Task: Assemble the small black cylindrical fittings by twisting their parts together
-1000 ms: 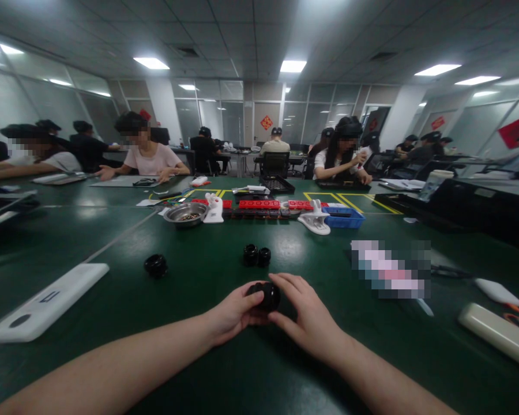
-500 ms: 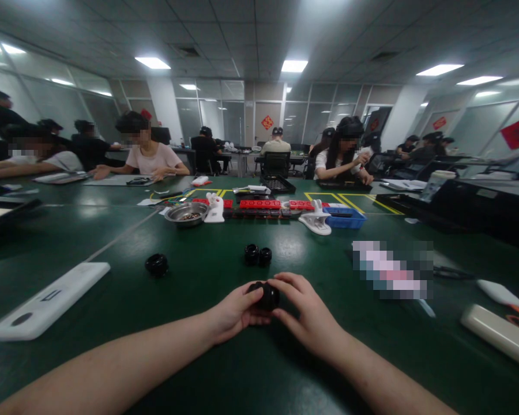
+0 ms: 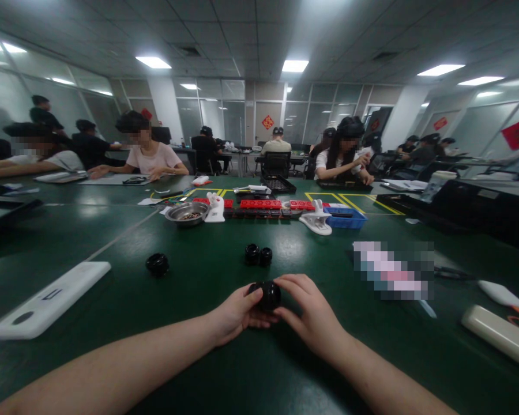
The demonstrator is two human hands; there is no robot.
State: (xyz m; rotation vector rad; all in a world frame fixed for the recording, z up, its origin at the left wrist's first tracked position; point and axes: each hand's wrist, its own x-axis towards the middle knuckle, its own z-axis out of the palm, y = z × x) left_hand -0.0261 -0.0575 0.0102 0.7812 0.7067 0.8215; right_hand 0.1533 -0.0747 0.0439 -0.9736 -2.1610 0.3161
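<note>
My left hand (image 3: 237, 311) grips a glossy black round part (image 3: 270, 295) just over the green table, its thumb on top and fingers underneath. The fingers of my right hand (image 3: 309, 311) curve round the right end of that same part, thumb below and index finger above. Beyond my hands, two similar pieces stand side by side, a black ring-shaped part (image 3: 251, 253) and a slightly smaller black part (image 3: 266, 256). Another black round part (image 3: 157, 264) lies off to the left. What these parts belong to cannot be made out.
A white flat case (image 3: 52, 300) lies left, a cream bar (image 3: 501, 334) right. Farther back are a metal bowl (image 3: 188, 214), white clamps (image 3: 315, 219), red blocks (image 3: 259, 204) and a blue bin (image 3: 345, 218). Across the table, co-workers sit.
The black part in my hands has turned slightly and shifted a little right. My right hand has moved slightly with it. At the far left, a standing person has moved rightward.
</note>
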